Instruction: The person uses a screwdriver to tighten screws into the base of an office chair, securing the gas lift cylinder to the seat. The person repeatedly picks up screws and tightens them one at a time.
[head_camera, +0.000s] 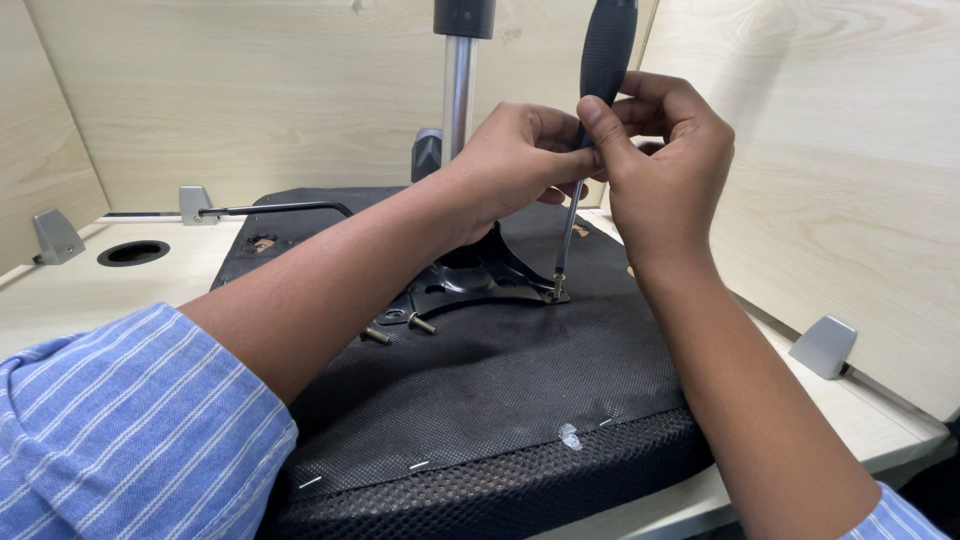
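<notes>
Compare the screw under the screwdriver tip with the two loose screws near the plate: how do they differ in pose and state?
The screw under the screwdriver stands upright in the black metal plate; the two loose screws lie on their sides on the black fabric. The first meets the screwdriver tip; nothing touches the others. All look like similar metal screws.

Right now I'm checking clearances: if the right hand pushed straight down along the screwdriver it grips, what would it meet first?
Probably the black metal bracket, where the tip sits on a screw; the right hand has only bare shaft below it.
</notes>
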